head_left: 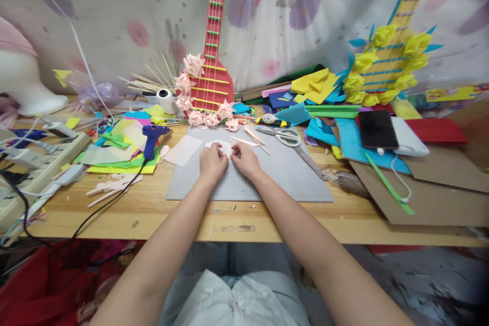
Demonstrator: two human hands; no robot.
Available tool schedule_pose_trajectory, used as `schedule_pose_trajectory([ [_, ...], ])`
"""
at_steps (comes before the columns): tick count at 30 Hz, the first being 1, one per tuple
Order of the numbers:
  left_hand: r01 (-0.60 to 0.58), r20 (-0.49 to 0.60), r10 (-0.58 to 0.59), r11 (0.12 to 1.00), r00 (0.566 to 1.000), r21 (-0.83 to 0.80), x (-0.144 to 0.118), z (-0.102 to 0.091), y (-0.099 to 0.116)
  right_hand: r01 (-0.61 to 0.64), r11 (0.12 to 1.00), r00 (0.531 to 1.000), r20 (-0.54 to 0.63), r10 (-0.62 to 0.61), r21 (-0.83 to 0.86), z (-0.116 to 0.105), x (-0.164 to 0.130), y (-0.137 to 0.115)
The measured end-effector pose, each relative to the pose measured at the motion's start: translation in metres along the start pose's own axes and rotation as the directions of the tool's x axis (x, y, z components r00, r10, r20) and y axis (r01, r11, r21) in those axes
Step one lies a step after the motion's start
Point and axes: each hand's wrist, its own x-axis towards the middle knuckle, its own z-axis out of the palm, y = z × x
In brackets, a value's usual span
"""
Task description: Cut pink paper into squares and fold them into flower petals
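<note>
No word, brand or number can be read anywhere in this view. The yellow strip (454,93) lying far out to the right of the right hand (245,159), near the worktop's back edge, carries small dark and red marks that look like print, but they are too blurred to make out. The grey cutting mat (282,173) under both hands shows only a faint grid of lines with no legible figures, and the dark phone (377,129) to the right of the right hand shows a blank screen.
</note>
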Motion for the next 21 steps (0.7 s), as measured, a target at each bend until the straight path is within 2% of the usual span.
schedule_pose_trajectory([
  [8,-0.013,-0.009,0.014,1.0,1.0,0.021,0.001,0.0,0.0,0.004,0.998,1.0,-0.014,-0.005,-0.07,-0.001,-0.002,-0.005],
  [15,-0.061,0.061,0.052,0.986,0.997,0.153,0.0,-0.003,0.004,0.012,0.995,1.0,0.005,-0.011,-0.103,-0.003,-0.004,-0.009],
  [21,-0.07,0.011,0.07,0.975,0.998,0.212,-0.006,-0.004,0.007,0.039,0.989,0.999,-0.002,-0.04,-0.146,-0.004,-0.006,-0.012],
])
